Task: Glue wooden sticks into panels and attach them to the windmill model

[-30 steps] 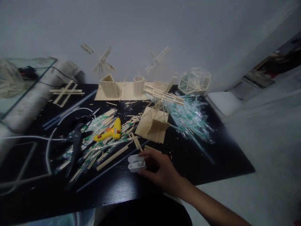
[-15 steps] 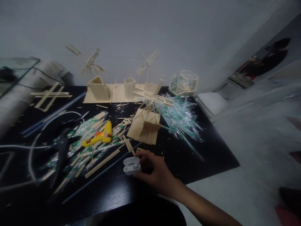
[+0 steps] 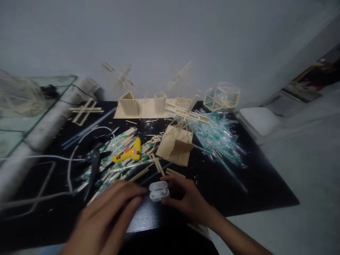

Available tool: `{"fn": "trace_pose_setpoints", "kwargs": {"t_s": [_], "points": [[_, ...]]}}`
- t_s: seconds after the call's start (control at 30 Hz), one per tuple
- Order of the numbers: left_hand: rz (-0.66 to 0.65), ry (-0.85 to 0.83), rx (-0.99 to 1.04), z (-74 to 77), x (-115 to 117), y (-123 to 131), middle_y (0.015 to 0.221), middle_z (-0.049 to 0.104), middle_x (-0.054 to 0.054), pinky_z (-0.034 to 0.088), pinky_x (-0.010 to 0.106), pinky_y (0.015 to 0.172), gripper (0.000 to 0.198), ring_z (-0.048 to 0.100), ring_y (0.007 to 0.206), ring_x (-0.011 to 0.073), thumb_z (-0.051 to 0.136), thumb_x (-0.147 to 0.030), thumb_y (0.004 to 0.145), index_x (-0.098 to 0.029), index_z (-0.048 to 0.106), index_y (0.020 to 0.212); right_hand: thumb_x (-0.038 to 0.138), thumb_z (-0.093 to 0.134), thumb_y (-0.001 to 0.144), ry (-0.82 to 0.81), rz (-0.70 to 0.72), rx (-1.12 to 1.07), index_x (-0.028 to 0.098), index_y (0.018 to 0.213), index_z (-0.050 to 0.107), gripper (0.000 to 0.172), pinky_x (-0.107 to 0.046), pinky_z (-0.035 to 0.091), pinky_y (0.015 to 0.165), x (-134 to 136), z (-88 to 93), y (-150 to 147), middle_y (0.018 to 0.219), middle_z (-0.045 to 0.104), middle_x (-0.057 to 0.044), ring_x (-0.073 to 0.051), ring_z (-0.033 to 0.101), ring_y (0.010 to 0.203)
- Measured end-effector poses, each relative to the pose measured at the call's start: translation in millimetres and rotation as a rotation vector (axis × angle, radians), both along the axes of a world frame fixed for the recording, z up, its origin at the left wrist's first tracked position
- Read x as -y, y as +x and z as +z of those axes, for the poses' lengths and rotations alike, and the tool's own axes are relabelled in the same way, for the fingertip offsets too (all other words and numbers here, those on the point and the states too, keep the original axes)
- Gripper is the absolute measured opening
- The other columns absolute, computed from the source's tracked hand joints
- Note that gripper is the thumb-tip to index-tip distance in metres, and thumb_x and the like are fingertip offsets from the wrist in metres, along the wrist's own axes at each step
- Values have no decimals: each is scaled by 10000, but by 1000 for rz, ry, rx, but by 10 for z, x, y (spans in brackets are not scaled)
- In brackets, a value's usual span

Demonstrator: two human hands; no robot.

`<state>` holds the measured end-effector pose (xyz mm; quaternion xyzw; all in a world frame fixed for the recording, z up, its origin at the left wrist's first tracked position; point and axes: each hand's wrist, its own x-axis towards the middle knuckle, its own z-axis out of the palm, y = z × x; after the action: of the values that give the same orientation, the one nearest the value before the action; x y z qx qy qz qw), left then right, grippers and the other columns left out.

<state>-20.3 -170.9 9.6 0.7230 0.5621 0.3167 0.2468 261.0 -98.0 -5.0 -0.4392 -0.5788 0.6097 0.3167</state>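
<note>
"Two hands over the black worktop (image 3: 247,184), both yours. What has the right one got?"

"Your right hand (image 3: 187,202) is curled narrowly round a small white earbud case (image 3: 158,192). The forefinger bends over its far side, the thumb lies against its near side. The case sits on the worktop near the front edge, lid tipped up, with a tiny green light on its front."

"And the left?"

"Your left hand (image 3: 111,216) is open and holds nothing. Its fingers are stretched out flat and point at the case, with the fingertips (image 3: 136,199) just beside it. It is blurred, so I cannot tell whether they touch the case."

"What lies about them?"

"Loose wooden sticks (image 3: 138,174) lie just beyond your fingers. Farther back are a yellow glue gun (image 3: 129,153) and a half-built stick model (image 3: 176,143). A heap of clear wrappers (image 3: 219,136) is to its right."
</note>
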Motion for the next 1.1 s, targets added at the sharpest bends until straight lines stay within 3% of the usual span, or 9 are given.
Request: {"fn": "trace_pose_setpoints", "kwargs": {"t_s": [0.1, 0.2, 0.43, 0.63, 0.73, 0.83, 0.9, 0.97, 1.1], "points": [[-115, -143, -65, 102, -406, 334, 1294, 711, 50, 541, 406, 1076, 320, 673, 1196, 243, 518, -346, 1048, -322, 688, 1318, 145, 882, 729, 45, 43, 16, 236, 1195, 758, 490, -276, 533, 791, -2, 36, -4, 906, 722, 10, -151, 681, 829], [-223, -263, -27, 82, -554, 483, 1136, 767, 30, 575, 333, 956, 348, 719, 1050, 196, 436, -362, 1081, -327, 724, 1273, 117, 875, 731, 84, 89, 39, 243, 1191, 769, 488, -270, 529, 799, -2, 55, 0, 923, 734, 6, -150, 681, 841], [-221, -450, 114, 77, -548, 400, 1045, 776, 17, 530, 305, 889, 289, 714, 967, 194, 567, -477, 1019, -295, 784, 1079, 145, 866, 746, 93, 108, 55, 213, 1253, 719, 532, -276, 547, 772, -22, -22, 11, 895, 747, 2, -151, 697, 800], [-97, -414, 173, -34, -483, 432, 941, 748, 2, 511, 290, 831, 201, 690, 901, 186, 709, -465, 933, -292, 781, 1002, 198, 882, 735, 80, 94, 110, 200, 1171, 740, 458, -288, 552, 758, -41, -15, -27, 888, 763, -15, -169, 707, 799], [-99, -455, 204, -66, -404, 379, 1007, 771, 6, 532, 302, 876, 265, 706, 951, 197, 763, -465, 887, -302, 767, 1096, 233, 886, 740, 41, 102, 82, 195, 1117, 753, 401, -296, 559, 778, -28, -12, -62, 926, 785, -30, -181, 727, 833], [-101, -514, 210, -67, -314, 285, 1067, 780, 5, 555, 306, 858, 521, 712, 924, 197, 839, -431, 810, -333, 691, 1299, 276, 897, 741, 21, 120, 41, 191, 1042, 765, 340, -295, 556, 781, -16, -13, -103, 941, 796, -37, -184, 731, 846], [-80, -518, 208, -63, -265, 242, 1058, 779, 1, 561, 294, 811, 587, 705, 870, 186, 850, -415, 791, -340, 664, 1342, 292, 907, 730, 4, 126, 23, 188, 1018, 769, 336, -289, 552, 769, -17, -9, -133, 922, 795, -34, -181, 725, 834], [-58, -503, 211, -59, -238, 245, 1030, 777, 0, 556, 277, 777, 561, 700, 852, 181, 835, -425, 800, -334, 673, 1329, 304, 908, 729, -34, 133, 7, 185, 1015, 770, 340, -285, 551, 762, -24, -3, -164, 912, 794, -34, -179, 724, 828], [-55, -486, 174, -33, -225, 302, 937, 764, 3, 535, 250, 742, 326, 692, 824, 164, 706, -464, 916, -289, 737, 1189, 384, 915, 724, -87, 161, -13, 178, 1014, 773, 383, -294, 565, 780, -25, 21, -223, 911, 795, -42, -184, 734, 833]]}}
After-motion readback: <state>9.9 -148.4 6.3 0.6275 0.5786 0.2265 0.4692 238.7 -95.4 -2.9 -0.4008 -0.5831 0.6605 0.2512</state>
